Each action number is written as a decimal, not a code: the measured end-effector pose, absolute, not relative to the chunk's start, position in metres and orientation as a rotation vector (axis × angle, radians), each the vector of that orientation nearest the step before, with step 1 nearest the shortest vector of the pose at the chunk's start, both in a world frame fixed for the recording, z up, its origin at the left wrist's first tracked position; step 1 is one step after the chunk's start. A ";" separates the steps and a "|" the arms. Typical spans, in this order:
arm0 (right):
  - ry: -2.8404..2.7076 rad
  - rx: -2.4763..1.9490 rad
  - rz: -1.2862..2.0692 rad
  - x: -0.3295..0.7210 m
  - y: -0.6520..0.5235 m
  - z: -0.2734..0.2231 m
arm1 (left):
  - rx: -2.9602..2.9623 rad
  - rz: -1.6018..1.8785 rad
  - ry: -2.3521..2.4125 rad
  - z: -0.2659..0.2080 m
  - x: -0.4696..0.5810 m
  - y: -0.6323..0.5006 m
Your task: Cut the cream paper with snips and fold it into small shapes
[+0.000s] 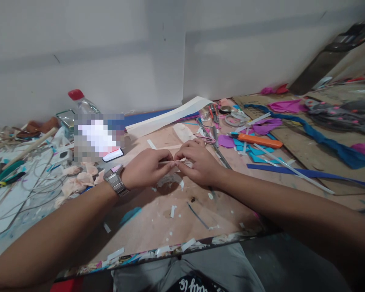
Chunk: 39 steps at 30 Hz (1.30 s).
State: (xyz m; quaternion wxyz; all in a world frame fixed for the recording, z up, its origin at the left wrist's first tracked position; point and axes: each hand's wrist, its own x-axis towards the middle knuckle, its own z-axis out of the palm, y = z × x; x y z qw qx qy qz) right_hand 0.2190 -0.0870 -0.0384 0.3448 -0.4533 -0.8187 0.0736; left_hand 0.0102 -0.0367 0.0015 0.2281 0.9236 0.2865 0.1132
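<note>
My left hand (149,167) and my right hand (202,163) meet at the fingertips over the middle of the wooden work board (167,227). Both are closed in a pinch, thumbs against forefingers. Between them is a thin pale strip (186,163), mostly covered by the fingers; its material is hard to make out. A metal watch (117,180) is on my left wrist. Just beyond the hands lie a cream paper piece (184,133) and a long cream paper strip (170,118). Small white scraps (172,211) are scattered on the board in front of me.
To the right lie an orange utility knife (260,140), a blue strip (310,172) and purple and blue crepe scraps. On the left are a lit phone (99,138), partly pixelated, a red-capped bottle (84,103), green-handled pliers (9,174) and tangled wire. A white wall (124,48) stands behind.
</note>
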 end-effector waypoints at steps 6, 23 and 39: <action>-2.125 -1.171 0.186 0.219 -0.088 -0.038 | 2.610 0.322 0.820 0.000 0.011 -0.037; -2.105 -1.162 0.157 0.218 -0.087 -0.039 | 2.595 0.308 0.807 0.003 0.010 -0.038; -2.140 -1.168 0.208 0.219 -0.086 -0.041 | 2.596 0.331 0.819 0.001 0.010 -0.037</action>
